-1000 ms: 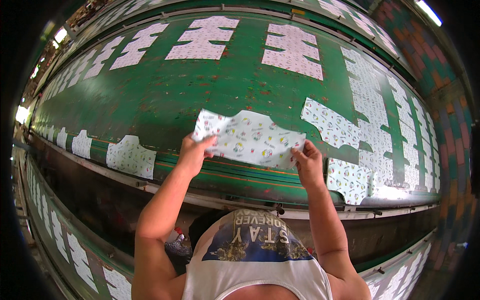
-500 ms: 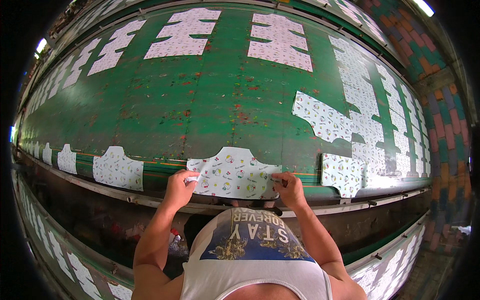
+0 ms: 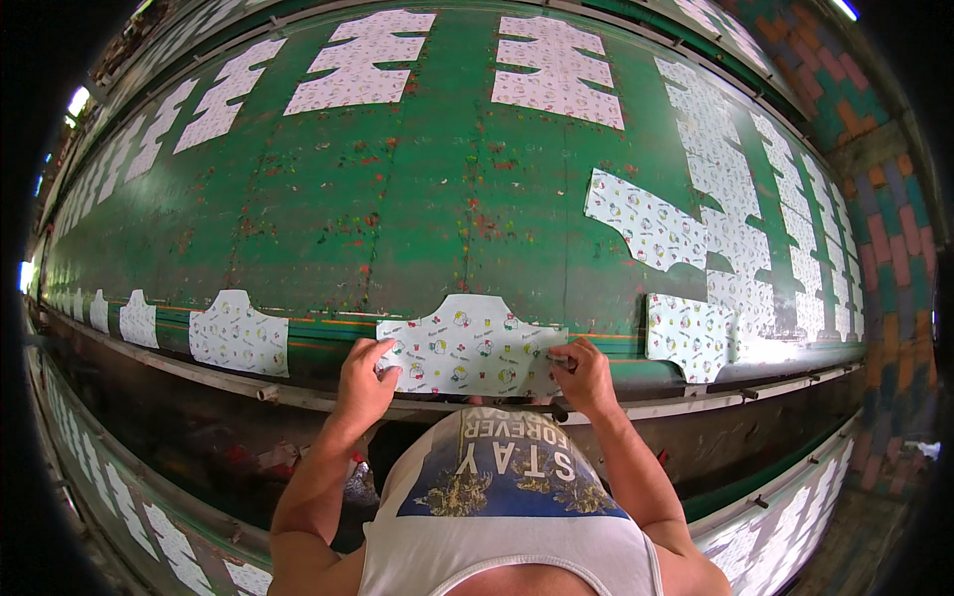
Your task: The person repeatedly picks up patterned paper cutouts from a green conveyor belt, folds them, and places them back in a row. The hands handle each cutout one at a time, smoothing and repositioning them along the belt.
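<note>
A white cut fabric piece [image 3: 475,350] with small coloured cartoon prints lies along the near edge of the long green table, its raised tab pointing away from me. My left hand [image 3: 368,379] grips its left edge, the thumb and fingers bent around the cloth. At the opposite end, my right hand [image 3: 586,375] pinches the right edge between thumb and fingers. The piece is spread nearly flat between both hands, its lower border hanging close to the table's front rail.
The green table [image 3: 328,214] is speckled with paint. A loose printed piece [image 3: 646,221] lies askew at the right, and another printed piece [image 3: 691,333] sits nearer the edge. Rows of cut pieces [image 3: 360,65] line the far side. A metal rail [image 3: 636,407] runs along the front.
The view has shifted slightly. My left thumb has dropped a little lower beside the fabric's edge. Both hands stay at the two ends of the piece, which looks almost unmoved.
</note>
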Available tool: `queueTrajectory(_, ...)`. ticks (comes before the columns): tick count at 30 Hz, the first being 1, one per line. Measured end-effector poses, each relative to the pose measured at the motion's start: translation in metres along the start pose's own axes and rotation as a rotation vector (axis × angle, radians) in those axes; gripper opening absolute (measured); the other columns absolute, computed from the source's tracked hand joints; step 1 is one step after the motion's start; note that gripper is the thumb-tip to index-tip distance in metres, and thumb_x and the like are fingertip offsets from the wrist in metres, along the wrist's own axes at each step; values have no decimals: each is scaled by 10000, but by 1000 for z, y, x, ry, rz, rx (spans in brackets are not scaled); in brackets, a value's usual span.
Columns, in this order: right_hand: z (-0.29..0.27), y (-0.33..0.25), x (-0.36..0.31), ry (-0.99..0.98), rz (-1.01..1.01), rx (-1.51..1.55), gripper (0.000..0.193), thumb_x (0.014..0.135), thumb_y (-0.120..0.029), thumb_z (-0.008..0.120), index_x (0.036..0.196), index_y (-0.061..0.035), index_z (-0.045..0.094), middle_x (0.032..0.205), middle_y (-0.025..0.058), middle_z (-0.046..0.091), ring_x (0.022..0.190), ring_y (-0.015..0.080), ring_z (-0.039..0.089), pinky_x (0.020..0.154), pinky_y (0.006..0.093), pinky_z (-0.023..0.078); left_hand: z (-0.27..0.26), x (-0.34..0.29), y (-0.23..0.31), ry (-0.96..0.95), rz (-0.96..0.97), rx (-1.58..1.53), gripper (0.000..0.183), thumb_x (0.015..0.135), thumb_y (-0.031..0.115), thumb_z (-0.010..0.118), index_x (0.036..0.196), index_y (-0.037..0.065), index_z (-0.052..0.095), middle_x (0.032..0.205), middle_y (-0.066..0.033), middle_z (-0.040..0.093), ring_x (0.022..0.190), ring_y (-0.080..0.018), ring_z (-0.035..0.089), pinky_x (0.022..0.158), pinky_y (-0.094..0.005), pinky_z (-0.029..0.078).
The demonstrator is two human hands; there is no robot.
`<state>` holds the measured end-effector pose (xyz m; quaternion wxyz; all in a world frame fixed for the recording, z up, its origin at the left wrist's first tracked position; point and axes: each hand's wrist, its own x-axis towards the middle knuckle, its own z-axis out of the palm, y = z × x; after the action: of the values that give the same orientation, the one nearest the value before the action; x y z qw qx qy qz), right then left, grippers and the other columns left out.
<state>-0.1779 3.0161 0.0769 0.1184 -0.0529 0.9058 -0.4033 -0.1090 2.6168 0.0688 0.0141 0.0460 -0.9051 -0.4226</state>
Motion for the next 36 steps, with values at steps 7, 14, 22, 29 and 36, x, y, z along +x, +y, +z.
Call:
queueTrajectory(7,1,-5,-3,9,-16,-21,317,821,8,851,1134,-29,820,1092,160,727,916,329,751,813,409,610,7,-6,-4,49,51,16,495,835,-65,807,1320,-33,717,1186,-198,686,1109,-403,695,982,-460,572)
queueTrajectory(14,2,-34,-13,-121,-515,6,291,814,0,845,1097,-66,836,1121,138,769,1002,374,761,877,457,635,13,-7,-8,83,73,26,504,826,-70,812,1318,-11,724,1202,-197,672,1103,-408,694,974,-459,573)
queueTrajectory(22,7,-29,-7,34,-227,73,342,820,11,859,1157,-26,818,1107,141,733,936,312,748,844,402,619,15,-10,-11,105,70,14,498,820,-71,811,1309,-15,733,1209,-198,672,1097,-402,700,967,-460,577)
queueTrajectory(29,-4,-3,-4,-18,14,-55,401,824,-6,859,1220,-22,798,1144,160,699,866,317,724,817,412,606,11,-9,-9,73,31,-18,495,819,-76,804,1306,-22,733,1208,-196,675,1100,-396,704,974,-450,579)
queueTrajectory(36,1,5,-9,-11,5,-46,405,838,13,863,1238,-15,807,1199,149,702,864,263,753,814,377,628,6,-9,-2,37,-1,-15,490,827,-90,798,1308,-29,730,1240,-188,673,1121,-377,706,924,-426,597)
